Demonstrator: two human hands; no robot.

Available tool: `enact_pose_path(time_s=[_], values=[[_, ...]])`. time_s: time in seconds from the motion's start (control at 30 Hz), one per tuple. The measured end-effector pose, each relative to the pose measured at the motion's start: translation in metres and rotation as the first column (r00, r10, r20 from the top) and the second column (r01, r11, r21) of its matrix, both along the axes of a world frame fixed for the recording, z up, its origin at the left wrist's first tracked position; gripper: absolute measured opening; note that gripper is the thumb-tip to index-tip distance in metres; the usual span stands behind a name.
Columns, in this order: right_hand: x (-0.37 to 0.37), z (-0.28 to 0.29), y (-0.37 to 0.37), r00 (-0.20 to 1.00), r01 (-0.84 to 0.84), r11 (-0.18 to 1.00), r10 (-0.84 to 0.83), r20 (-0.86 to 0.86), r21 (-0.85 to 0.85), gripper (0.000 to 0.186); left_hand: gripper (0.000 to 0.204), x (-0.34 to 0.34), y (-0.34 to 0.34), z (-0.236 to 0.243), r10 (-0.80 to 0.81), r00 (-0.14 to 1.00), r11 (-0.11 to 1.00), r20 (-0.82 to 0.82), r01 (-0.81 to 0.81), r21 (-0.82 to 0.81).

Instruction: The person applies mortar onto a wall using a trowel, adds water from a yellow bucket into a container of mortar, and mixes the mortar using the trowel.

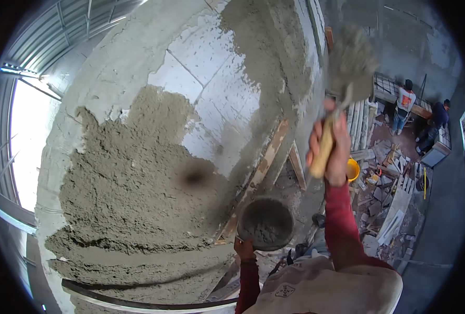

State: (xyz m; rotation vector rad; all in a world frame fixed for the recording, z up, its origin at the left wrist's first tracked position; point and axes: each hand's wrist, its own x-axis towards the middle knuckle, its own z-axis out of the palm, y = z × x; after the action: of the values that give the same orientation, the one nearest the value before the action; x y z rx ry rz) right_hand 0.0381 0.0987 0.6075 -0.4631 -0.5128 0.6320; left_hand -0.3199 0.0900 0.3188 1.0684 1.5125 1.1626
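Note:
My right hand [337, 138] is raised and wrapped round the wooden handle of a trowel [323, 154]. A heap of grey mortar [353, 49], blurred by motion, lies on its blade. Lower down, my left hand [244, 249] grips the rim of a round black bucket [266, 204] with some mortar in the bottom. Ahead of me stands a wall [227, 112] of pale blocks with thin joints. Rough wet mortar [133, 178] covers its left and lower parts, and more coats the upper right. The pale blocks show bare between these coats.
Wooden boards [266, 162] lean near the wall's right side. At right, broken rubble [384, 183], planks [397, 209] and a yellow bucket [352, 170] lie on the floor. Two people [404, 104] stand farther back. A dark curved rail [138, 301] runs below the wall.

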Motion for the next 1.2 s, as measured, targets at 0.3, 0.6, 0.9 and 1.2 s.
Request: enact_pose_path(time_s=[0.3,0.6,0.9,1.2], values=[[0.050,0.058,0.236,0.582,0.804,0.496,-0.541,0.607,-0.329,0.046,0.023,-0.029,-0.038,-0.010,0.106,0.978,0.992,-0.178,-0.093,0.082],[-0.099,-0.107,-0.003,0.547,-0.552,0.537,0.810,0.209,-0.638,0.031,0.022,-0.038,-0.045,0.020,0.272,0.740,0.948,-0.616,-0.095,0.304],[-0.077,-0.178,-0.066,0.056,-0.168,-0.177,0.980,-0.189,-0.970,0.030,0.052,-0.020,-0.018,0.044,0.085,0.943,0.983,-0.322,-0.026,0.182],[-0.117,-0.227,-0.021,-0.078,-0.291,-0.580,0.807,-0.586,-0.761,0.040,0.051,0.008,-0.002,0.133,-0.265,0.916,0.872,-0.300,0.361,0.332]])
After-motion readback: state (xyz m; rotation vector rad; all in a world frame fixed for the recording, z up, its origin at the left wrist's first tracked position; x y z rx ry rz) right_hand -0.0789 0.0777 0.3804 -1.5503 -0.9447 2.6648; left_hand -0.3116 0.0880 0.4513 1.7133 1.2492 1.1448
